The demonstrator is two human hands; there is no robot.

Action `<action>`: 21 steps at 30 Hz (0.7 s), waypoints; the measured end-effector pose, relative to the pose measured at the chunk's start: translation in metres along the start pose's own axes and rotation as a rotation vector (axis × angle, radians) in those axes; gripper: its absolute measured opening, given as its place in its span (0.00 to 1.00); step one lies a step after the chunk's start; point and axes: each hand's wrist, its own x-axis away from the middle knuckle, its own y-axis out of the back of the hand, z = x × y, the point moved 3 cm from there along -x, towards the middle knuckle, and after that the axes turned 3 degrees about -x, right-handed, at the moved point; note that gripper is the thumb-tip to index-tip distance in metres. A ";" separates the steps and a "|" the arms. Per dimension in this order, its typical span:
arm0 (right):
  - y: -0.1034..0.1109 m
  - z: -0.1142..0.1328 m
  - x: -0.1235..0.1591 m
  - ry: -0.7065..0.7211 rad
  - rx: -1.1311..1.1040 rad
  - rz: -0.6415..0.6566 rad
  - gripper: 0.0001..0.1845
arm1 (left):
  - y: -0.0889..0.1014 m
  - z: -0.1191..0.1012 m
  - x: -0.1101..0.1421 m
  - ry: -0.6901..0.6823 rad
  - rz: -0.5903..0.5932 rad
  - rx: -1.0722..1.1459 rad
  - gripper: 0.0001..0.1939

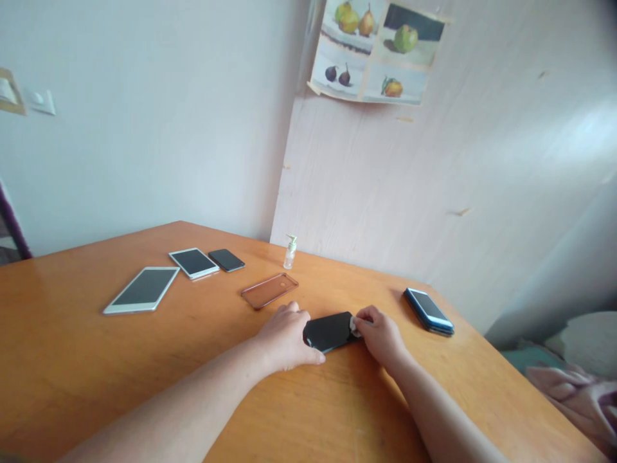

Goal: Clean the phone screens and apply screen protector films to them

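Observation:
A black smartphone (pixel 330 331) lies on the wooden table between my hands, its dark face up. My left hand (pixel 288 337) grips its left end, thumb along the near edge and fingers at the far side. At the other end, my right hand (pixel 378 331) pinches a small white wipe (pixel 354 326) against the phone's right edge. Just beyond my left hand rests a see-through brownish phone case (pixel 270 290). Behind the case stands a small clear pump bottle (pixel 290 253) with a pale green top.
On the left of the table (pixel 168 366) lie a large white tablet (pixel 143 289), a smaller white tablet (pixel 194 262) and a dark phone (pixel 226 260). To the right is a stack of phones (pixel 429 311), a white one on top. Fruit paintings (pixel 378 51) hang on the wall behind.

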 end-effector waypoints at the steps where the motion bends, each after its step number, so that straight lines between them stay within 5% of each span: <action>1: 0.001 0.001 0.000 0.020 0.064 -0.016 0.09 | 0.000 0.000 0.000 0.001 -0.001 -0.001 0.28; 5: 0.005 0.007 0.003 0.116 0.221 -0.029 0.09 | 0.000 -0.001 0.000 0.004 -0.005 0.000 0.28; 16: -0.005 0.051 0.038 0.417 0.215 0.209 0.15 | 0.001 -0.002 0.001 0.015 0.040 0.023 0.30; 21: 0.001 0.036 0.025 0.353 0.324 0.130 0.16 | 0.001 0.001 -0.002 -0.018 0.023 0.063 0.34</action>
